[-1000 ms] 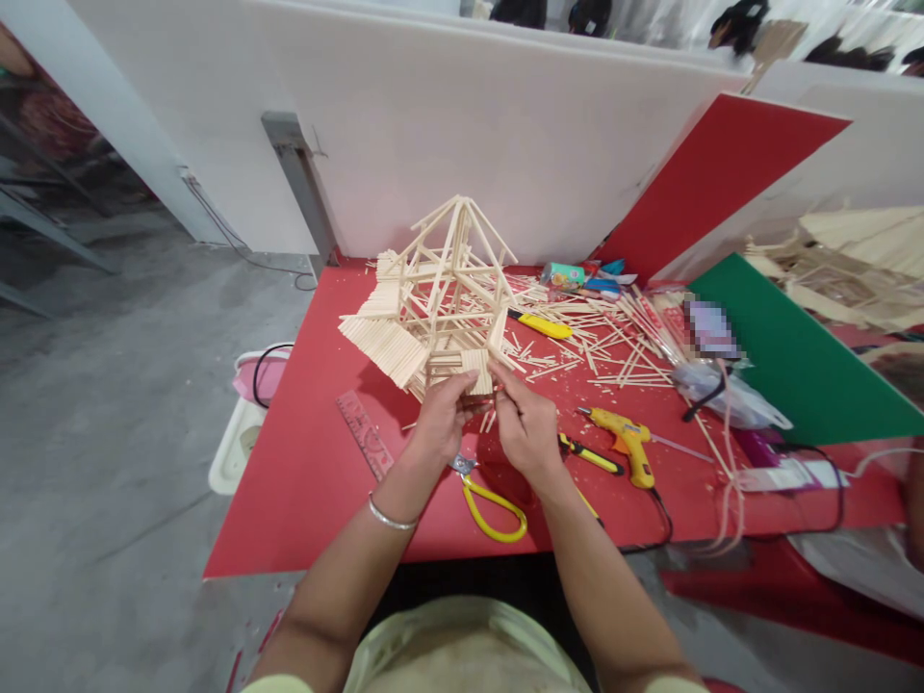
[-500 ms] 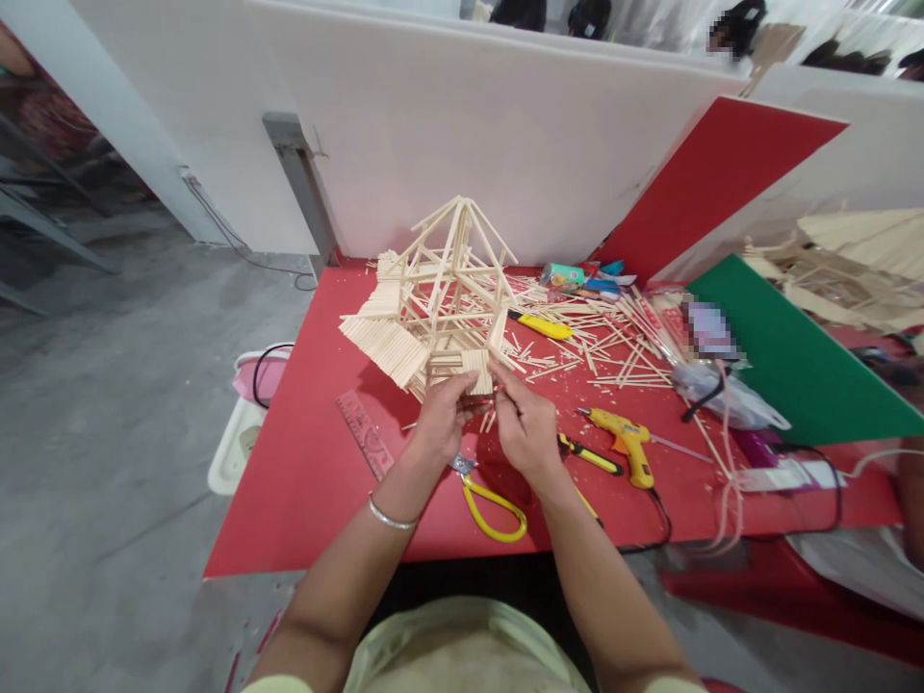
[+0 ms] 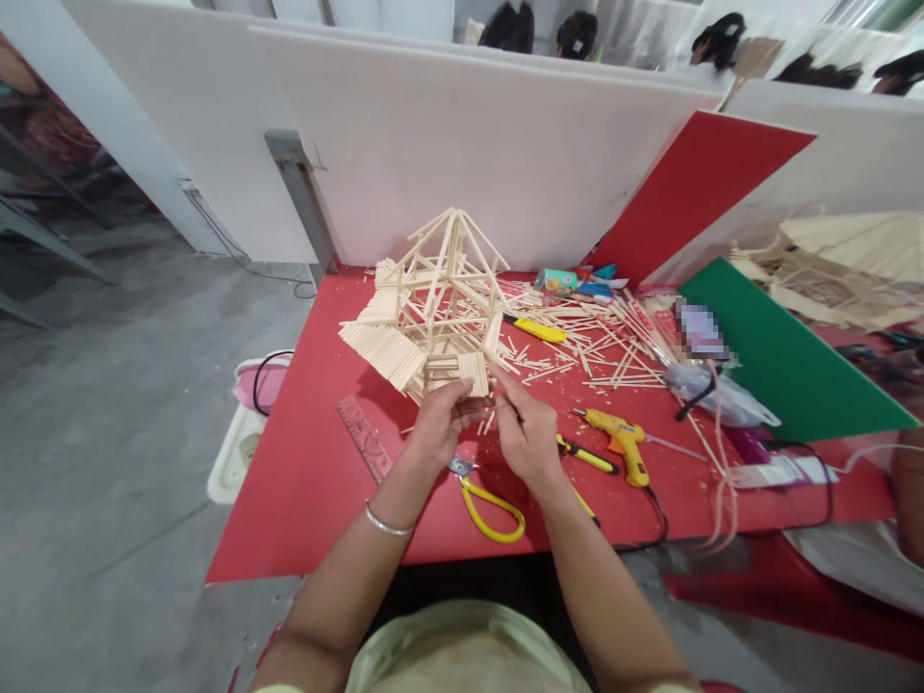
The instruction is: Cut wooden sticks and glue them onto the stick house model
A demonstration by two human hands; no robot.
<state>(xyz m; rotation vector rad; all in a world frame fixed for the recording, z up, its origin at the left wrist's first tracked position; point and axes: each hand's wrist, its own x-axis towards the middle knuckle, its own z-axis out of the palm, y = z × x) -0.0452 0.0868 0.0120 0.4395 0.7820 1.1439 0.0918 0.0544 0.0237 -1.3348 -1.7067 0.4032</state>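
A model house frame of thin wooden sticks [image 3: 444, 289] stands on the red table, with a peaked open top and slatted stick panels on its left side. At its near edge is a small slatted stick panel [image 3: 474, 371]. My left hand [image 3: 439, 419] is closed on this panel, thumb on top and fingers underneath. My right hand [image 3: 526, 423] is closed at the panel's right edge, index finger stretched along the frame; what its fingertips pinch is too small to make out. Yellow-handled scissors [image 3: 495, 512] lie just below my hands.
Right of my hands lie a yellow glue gun [image 3: 621, 438] with its cord and a yellow-black cutter [image 3: 592, 455]. Another yellow cutter [image 3: 538, 328] rests among loose sticks [image 3: 613, 342]. A clear ruler [image 3: 363, 438] is on the left. A white partition [image 3: 462, 144] stands behind the table.
The camera view has shifted slightly, so the scene sits a little lower and further left. Both hands keep their places at the small panel, with hardly any finger movement.
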